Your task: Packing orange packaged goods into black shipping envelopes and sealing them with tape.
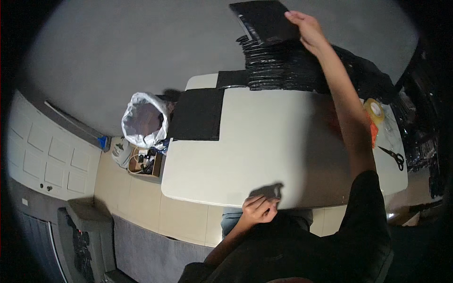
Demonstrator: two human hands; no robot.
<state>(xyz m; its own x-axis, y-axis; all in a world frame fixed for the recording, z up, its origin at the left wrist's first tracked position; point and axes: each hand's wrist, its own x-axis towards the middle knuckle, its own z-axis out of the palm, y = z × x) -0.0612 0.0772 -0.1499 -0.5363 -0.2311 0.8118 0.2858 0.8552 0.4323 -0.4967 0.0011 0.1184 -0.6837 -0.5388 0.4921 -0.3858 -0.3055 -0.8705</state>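
1. Upper centre-right of the frame: right hand (306, 27), arm stretched away from the body, fingers closed on the right edge of a flat black sheet (263, 20), which is lifted and tilted just above the pile beneath it.
2. Directly below that sheet: stack of black sheets (273, 66), glossy and layered, sitting on the far edge of the table and spreading toward the upper right.
3. Centre of the frame: white table (264, 155), rounded corners, broad bare surface.
4. Left of centre, upper part of the table: one large black square sheet (197, 114) lying flat, its left edge overhanging the table rim; a smaller black piece (232, 78) lies just above it, touching the stack.
5. Lower centre: left hand (258, 209), at the near table edge, fingers curled into a loose fist; whether it pinches something small cannot be told from this view.
6. Right edge of the table: roll of yellowish tape (375, 110), and below it black-handled scissors (394, 155), the two well apart.
7. Left of the table, on the floor: white plastic bag (144, 120), mouth open.
8. Below the bag: small box of cables and oddments (144, 161), beside a white object, probably a container.
9. Far left of the frame: white panelled door (45, 155).
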